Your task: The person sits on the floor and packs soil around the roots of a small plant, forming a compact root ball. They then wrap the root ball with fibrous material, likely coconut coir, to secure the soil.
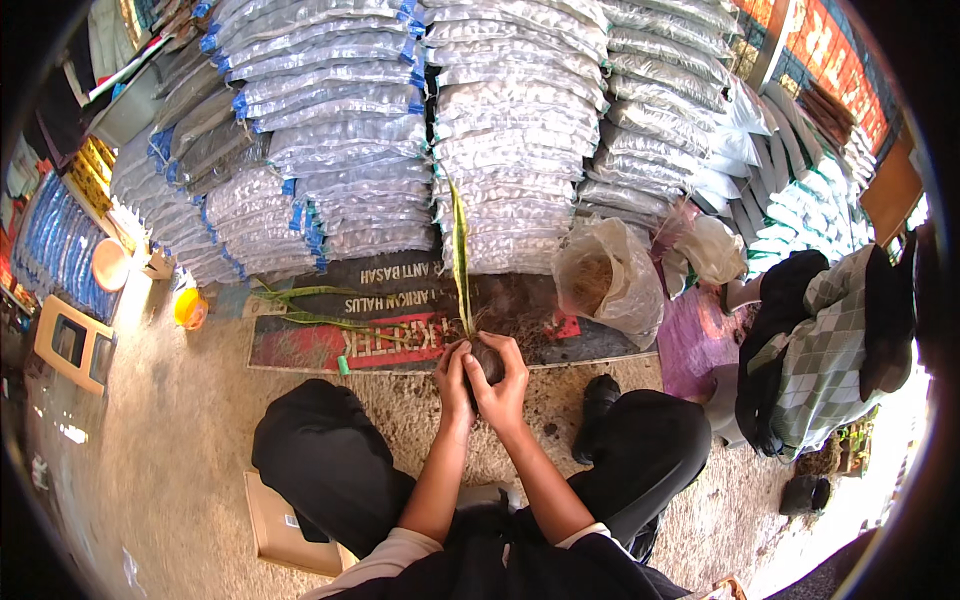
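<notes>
A snake plant (pixel 460 262) with a tall yellow-edged leaf stands upright between my hands. My left hand (pixel 454 379) cups one side of its dark root ball (pixel 490 366), and my right hand (pixel 504 386) curves around the other side. The thumbs meet near the leaf's base; the underside of the ball is hidden by my palms. Just beyond my fingers is a printed board (pixel 300 352) on the floor, strewn with loose soil and fine roots. More snake plant leaves (pixel 330 291) lie on its left part.
Tall stacks of filled plastic sacks (pixel 510 135) rise behind the board. An open plastic bag (pixel 622 292) with brown fibre stands at its right end. At left are an orange tub (pixel 190 308) and a stool (pixel 73 345). Another person (pixel 817 360) sits at right. A cardboard box (pixel 289 529) lies by my left leg.
</notes>
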`<action>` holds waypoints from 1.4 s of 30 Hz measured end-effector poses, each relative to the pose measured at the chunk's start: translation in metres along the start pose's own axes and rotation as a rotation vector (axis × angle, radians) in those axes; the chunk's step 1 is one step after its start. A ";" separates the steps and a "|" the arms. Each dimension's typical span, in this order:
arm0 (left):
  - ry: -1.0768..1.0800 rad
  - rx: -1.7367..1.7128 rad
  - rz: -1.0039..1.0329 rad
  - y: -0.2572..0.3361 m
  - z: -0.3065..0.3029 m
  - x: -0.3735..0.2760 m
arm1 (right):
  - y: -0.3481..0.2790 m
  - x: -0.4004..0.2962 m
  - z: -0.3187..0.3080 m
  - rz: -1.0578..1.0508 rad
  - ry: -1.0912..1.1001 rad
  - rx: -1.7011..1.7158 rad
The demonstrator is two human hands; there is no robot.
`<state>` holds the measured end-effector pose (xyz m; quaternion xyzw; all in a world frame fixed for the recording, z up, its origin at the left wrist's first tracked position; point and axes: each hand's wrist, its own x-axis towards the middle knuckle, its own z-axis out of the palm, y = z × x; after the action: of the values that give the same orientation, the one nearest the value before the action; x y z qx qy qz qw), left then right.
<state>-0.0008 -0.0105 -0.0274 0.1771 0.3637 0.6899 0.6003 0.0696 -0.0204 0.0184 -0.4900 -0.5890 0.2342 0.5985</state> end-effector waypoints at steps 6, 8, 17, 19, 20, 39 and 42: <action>0.114 -0.108 -0.026 -0.005 0.002 0.000 | 0.013 0.003 -0.005 0.127 -0.002 0.162; 0.080 -0.081 -0.055 -0.008 -0.004 0.005 | 0.023 -0.001 -0.004 0.204 -0.078 0.210; 0.204 0.190 -0.081 -0.013 -0.016 0.017 | 0.044 0.002 0.005 0.334 -0.187 0.282; 0.284 0.357 -0.059 -0.015 -0.022 0.025 | 0.060 0.003 0.009 0.448 -0.311 0.318; 0.346 0.398 -0.043 -0.017 -0.023 0.028 | 0.070 0.003 0.012 0.505 -0.373 0.334; 0.657 0.365 -0.115 -0.031 -0.135 0.105 | 0.163 -0.013 0.104 0.853 -0.302 0.216; 0.856 0.242 -0.134 -0.051 -0.141 0.115 | 0.210 -0.013 0.117 0.802 -0.340 0.020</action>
<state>-0.0860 0.0598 -0.1803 -0.0794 0.6679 0.6132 0.4141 0.0201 0.0906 -0.1895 -0.6287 -0.4399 0.5312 0.3593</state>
